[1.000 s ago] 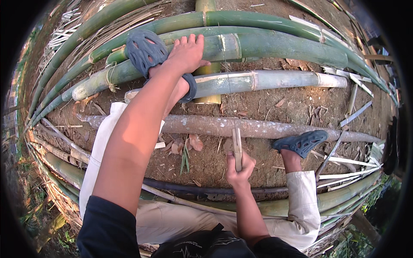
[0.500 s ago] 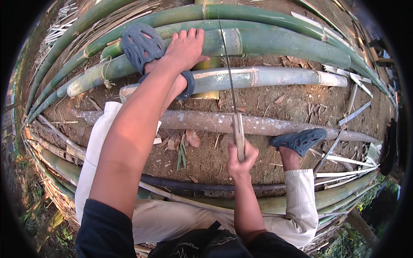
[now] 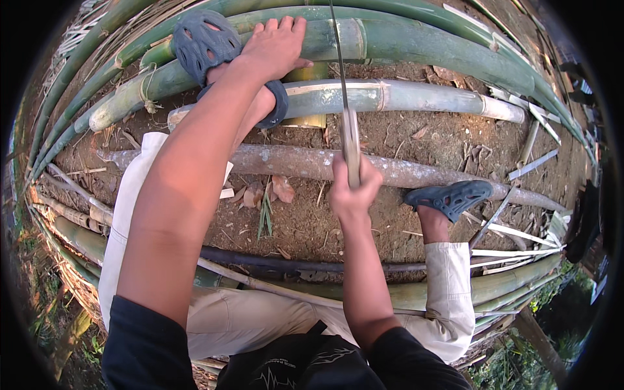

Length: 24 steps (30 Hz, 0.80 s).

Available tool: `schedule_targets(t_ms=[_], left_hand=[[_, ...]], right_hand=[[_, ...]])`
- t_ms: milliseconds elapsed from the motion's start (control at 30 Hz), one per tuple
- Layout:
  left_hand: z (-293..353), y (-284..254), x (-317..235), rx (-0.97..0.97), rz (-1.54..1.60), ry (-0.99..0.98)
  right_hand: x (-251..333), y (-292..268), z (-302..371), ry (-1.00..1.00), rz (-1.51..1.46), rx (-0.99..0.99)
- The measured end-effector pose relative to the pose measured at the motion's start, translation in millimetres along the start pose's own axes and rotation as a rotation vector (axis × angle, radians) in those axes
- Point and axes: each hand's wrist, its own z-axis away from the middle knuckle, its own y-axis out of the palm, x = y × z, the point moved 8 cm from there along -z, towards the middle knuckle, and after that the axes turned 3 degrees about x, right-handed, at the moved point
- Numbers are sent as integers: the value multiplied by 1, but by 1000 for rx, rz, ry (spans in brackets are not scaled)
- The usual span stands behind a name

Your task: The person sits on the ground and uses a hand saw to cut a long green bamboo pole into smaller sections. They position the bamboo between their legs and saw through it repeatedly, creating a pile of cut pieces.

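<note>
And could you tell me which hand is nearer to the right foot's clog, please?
Right. The right hand, gripping a long-bladed tool, is to the left of the clog; the left hand is farther off, ahead and to the left, on a green bamboo pole.

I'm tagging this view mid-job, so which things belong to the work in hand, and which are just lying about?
In the work:
- long-bladed tool, gripped in the right hand
- thick green bamboo pole, under the left hand; the blade crosses it in view

Apparently just lying about:
- brown log
- dry leaves
- grey strip
</note>
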Motion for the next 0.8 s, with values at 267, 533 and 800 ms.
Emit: schedule_targets(t_ms=[267, 533, 800], left_hand=[[-7, 8, 12, 48, 26, 36], [-10, -9, 0, 74, 143, 21], [-5, 8, 10, 2, 51, -7]], right_hand=[[-1, -18, 40, -65, -9, 13], [-4, 17, -57, -52, -33, -30], [14, -36, 53, 36, 36, 32]])
